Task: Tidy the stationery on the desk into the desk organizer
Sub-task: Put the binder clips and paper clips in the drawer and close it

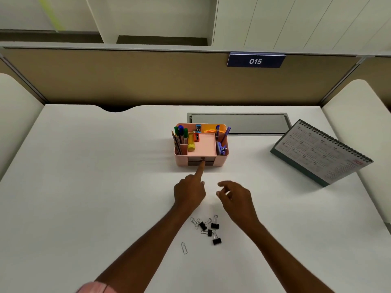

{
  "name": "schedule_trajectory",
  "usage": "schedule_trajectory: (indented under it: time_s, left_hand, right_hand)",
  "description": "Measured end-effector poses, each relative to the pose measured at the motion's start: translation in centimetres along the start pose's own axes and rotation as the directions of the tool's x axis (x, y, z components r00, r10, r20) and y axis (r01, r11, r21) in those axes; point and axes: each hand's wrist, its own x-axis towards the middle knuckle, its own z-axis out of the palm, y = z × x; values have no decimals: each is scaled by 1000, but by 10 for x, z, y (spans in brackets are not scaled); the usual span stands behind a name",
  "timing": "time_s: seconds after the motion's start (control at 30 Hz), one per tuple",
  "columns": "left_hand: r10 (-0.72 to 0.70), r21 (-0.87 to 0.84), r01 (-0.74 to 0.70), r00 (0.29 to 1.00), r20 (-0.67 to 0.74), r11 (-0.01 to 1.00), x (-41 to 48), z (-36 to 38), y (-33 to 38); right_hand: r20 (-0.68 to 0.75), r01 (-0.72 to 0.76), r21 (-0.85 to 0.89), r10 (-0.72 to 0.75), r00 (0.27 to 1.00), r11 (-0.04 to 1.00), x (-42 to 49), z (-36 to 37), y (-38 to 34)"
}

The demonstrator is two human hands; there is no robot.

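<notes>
Counter [105,166]: white, filling the lower two thirds of the frame and carrying everything below.
Partition [148,81]: tan, running across the upper frame behind the counter, with a blue plate [255,61] reading 015 hanging on it.
Calendar [321,151]: standing tilted at the right of the frame, well apart from the organizer.
Grey hatch [239,123]: lying flush in the counter just behind the organizer.
Desk organizer [220,160]: pink, sitting at frame centre. Markers [181,134] are standing in its left compartment and purple items [221,148] are sitting in its right one.
Left hand [189,192]: reaching up from the lower left, holding nothing. Its straight index finger [201,167] is touching the drawer [209,163] in the organizer's front, with the other fingers folded.
Right hand [237,197]: hovering just right of the left hand, fingers loosely curled, holding nothing.
Binder clips [214,225]: four black ones lying between the forearms, below centre.
Paper clips [194,222]: lying just left of the binder clips, with one more [184,248] lying lower and apart from them.
</notes>
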Motion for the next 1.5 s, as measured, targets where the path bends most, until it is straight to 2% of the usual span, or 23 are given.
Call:
schedule_trajectory:
  time_s: [0.13,0.4,0.8,1.1,1.3,1.5]
  left_hand:
    - [-31,56,32,999,-7,998,8,2,3]
    - [-53,77,53,999,0,996,3,7,3]
    - [-56,75,55,998,11,996,-30,17,1]
    - [-19,54,18,999,28,998,-51,23,-5]
    - [-18,54,16,999,38,998,-65,28,-7]
    - [-37,42,35,998,48,999,-71,29,-8]
  right_hand:
    - [16,-83,82,82,997,993,-38,-9,24]
    - [-20,-160,121,164,986,980,-74,-23,47]
    - [70,-150,84,144,987,985,-85,-12,45]
    - [120,-99,-94,110,987,991,-90,17,46]
    - [74,-98,-151,111,991,984,-87,37,30]
    - [30,-94,-296,107,994,951,-83,54,21]
